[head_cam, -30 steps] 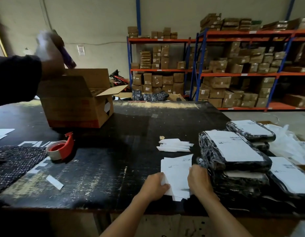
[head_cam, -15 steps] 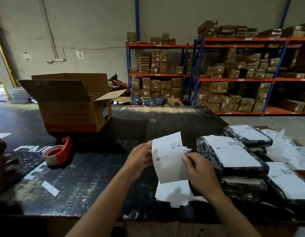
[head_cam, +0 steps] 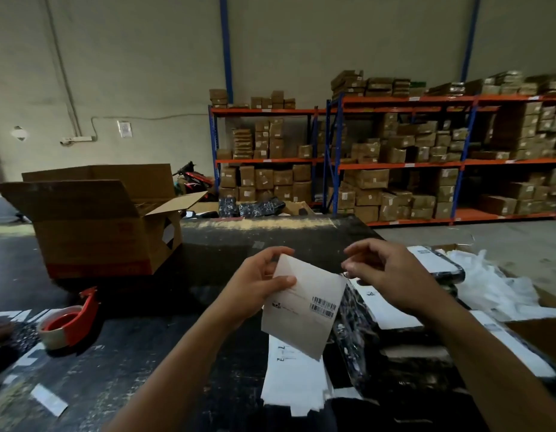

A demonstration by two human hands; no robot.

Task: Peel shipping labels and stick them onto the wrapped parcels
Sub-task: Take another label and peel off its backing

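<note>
We see the left hand [head_cam: 258, 282] holding a label [head_cam: 304, 310] up above the table [head_cam: 164, 353], thumb curled over its front near the top left corner and fingers behind its upper edge. The label hangs tilted, barcode toward its right side, its lower corner over the label stack [head_cam: 294, 381] lying on the table's near edge. The right hand [head_cam: 392, 275] sits at the label's upper right corner with fingers curled and thumb drawn in; we cannot tell whether it pinches the corner or merely touches it. Just right of the label, parcels [head_cam: 392, 310] in dark wrap are piled, several already carrying white labels on top, with crumpled white plastic [head_cam: 495, 285] beyond them. To the left stand an open box [head_cam: 99, 226] and, nearer us, a red tape dispenser [head_cam: 69, 322]. Shelves [head_cam: 395, 163] loaded with cartons line the far wall.
</note>
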